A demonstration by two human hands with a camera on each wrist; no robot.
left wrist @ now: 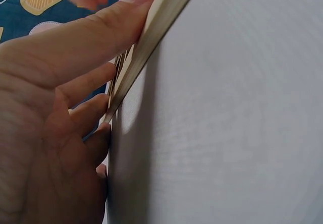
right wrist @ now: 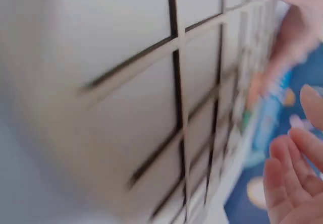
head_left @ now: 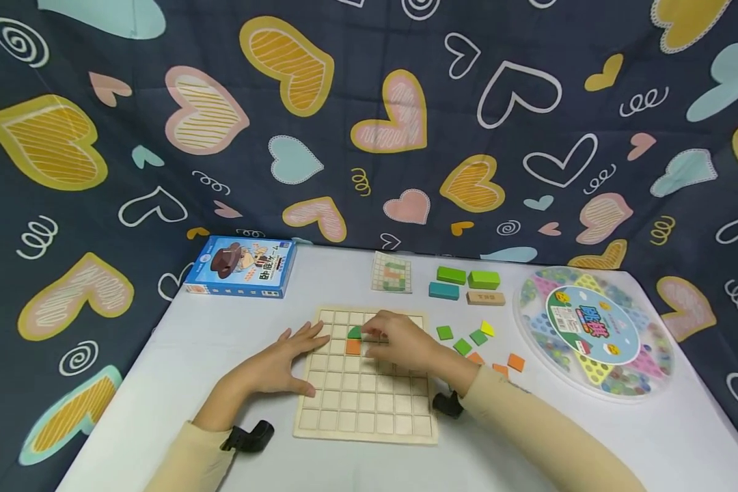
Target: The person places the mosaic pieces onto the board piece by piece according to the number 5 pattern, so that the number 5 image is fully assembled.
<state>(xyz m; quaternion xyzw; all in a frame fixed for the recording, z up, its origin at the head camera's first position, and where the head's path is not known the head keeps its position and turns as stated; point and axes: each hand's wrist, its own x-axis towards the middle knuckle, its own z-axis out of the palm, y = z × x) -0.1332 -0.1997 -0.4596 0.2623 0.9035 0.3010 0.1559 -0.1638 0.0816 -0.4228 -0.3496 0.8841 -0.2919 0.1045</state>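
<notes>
A cream grid board lies flat on the table. In its upper part sit a green piece with a curved edge and, just below it, an orange square tile. My left hand rests at the board's left edge, thumb and fingers spread; the left wrist view shows the thumb against the rim. Over the board, my right hand hovers just right of the green piece. In the blurred right wrist view, its fingers are loosely bent, with nothing visible between them.
Loose green tiles, orange tiles and a yellow one lie right of the board. Behind are a patterned card, several blocks and a blue box. A round marble-game case stands far right.
</notes>
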